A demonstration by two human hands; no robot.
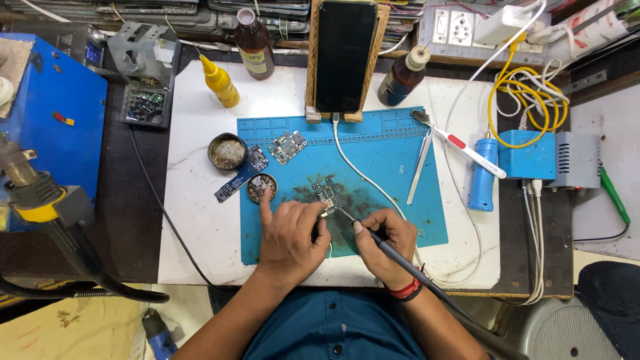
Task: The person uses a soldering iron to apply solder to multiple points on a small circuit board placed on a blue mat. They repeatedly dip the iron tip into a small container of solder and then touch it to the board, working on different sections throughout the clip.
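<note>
From the head camera, the right hand (385, 241) is gripping a dark soldering iron (400, 259) like a pen, fingers closed round the handle, and its tip is pointing at the lower edge of a small circuit board (326, 197). The left hand (291, 239) is pressing down just beside that board, fingers curled together and the forefinger stretching up toward a small round tin (261, 187); whether it is pinching anything, I cannot tell. The board is lying near the middle of a blue work mat (393, 150), small and dark with metal parts showing (the mat around it is looking smudged and dirty). Further up the mat, metal shield pieces (288, 146) and a narrow blue board strip (241, 175) are lying, with tweezers (420, 167) off to the right. The mat is resting on a white tabletop (193, 200), where a yellow squeeze bottle (219, 81), two brown bottles and a phone (345, 53) propped in a wooden stand are standing at the back.
</note>
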